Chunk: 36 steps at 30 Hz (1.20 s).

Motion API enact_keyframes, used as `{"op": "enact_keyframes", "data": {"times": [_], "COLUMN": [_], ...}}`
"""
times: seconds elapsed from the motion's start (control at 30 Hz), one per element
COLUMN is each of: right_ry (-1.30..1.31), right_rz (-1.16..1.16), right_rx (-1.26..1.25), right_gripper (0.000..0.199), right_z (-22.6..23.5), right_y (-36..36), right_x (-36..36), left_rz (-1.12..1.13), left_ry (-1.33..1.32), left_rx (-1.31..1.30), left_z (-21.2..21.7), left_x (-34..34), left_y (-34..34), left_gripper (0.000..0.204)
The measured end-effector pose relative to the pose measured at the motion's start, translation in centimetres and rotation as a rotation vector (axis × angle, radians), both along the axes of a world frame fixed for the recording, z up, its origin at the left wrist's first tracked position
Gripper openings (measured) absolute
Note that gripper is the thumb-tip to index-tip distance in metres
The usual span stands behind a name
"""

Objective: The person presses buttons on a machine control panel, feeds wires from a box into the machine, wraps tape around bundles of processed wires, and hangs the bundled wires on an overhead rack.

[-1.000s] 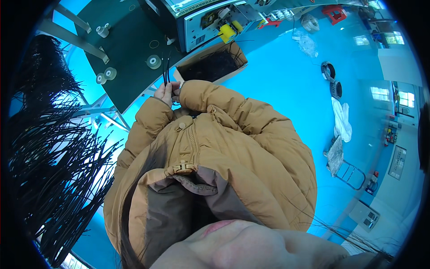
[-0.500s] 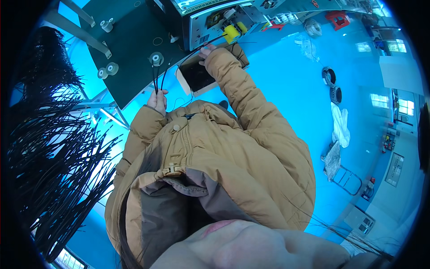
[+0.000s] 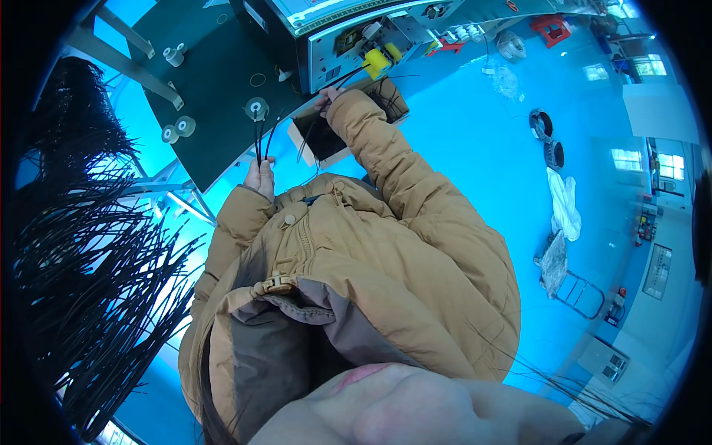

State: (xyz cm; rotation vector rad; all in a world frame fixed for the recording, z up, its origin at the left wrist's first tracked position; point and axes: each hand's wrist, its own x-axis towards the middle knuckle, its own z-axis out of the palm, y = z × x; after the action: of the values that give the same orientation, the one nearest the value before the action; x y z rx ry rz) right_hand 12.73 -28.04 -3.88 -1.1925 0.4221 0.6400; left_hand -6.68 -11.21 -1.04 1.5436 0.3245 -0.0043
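Held black cables (image 3: 258, 144) clamped between fingers of left hand (image 3: 260, 178), beside right edge of tabletop (image 3: 211, 144); gripped another cable (image 3: 352, 75) in right hand (image 3: 326, 101), near yellow roller (image 3: 377, 64); possibly risked snagging, from loose trailing ends.

A red stool (image 3: 547, 25) is on the blue floor (image 3: 460, 126).

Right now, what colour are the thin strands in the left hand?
The strands are black; the head view shows them best.
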Motion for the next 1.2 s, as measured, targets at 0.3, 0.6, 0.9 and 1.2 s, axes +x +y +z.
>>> {"op": "enact_keyframes", "data": {"times": [0.3,0.6,0.9,1.2], "right_ry": [-0.027,-0.111,-1.103,-1.146], "right_rz": [-0.045,-0.003,1.267,1.277], "right_rx": [-0.035,-0.158,-1.088,-0.953], "right_gripper": [0.021,0.022,0.018,0.018], "right_z": [-0.2,-1.8,5.4,9.8], "right_y": [-0.8,-2.5,-0.2,3.2], "right_x": [-0.3,-0.2,-6.3,-11.6], "left_rz": [-0.003,-0.024,0.07,0.104], "left_ry": [0.054,0.061,0.014,-0.08], "left_rx": [-0.052,0.15,-0.04,-0.185], "left_z": [-1.2,0.4,-0.7,0.0], "left_x": [0.2,0.2,1.3,3.1], "left_y": [0.0,-0.6,-0.2,-0.8], "left_gripper": [0.022,0.026,0.026,0.03]}}
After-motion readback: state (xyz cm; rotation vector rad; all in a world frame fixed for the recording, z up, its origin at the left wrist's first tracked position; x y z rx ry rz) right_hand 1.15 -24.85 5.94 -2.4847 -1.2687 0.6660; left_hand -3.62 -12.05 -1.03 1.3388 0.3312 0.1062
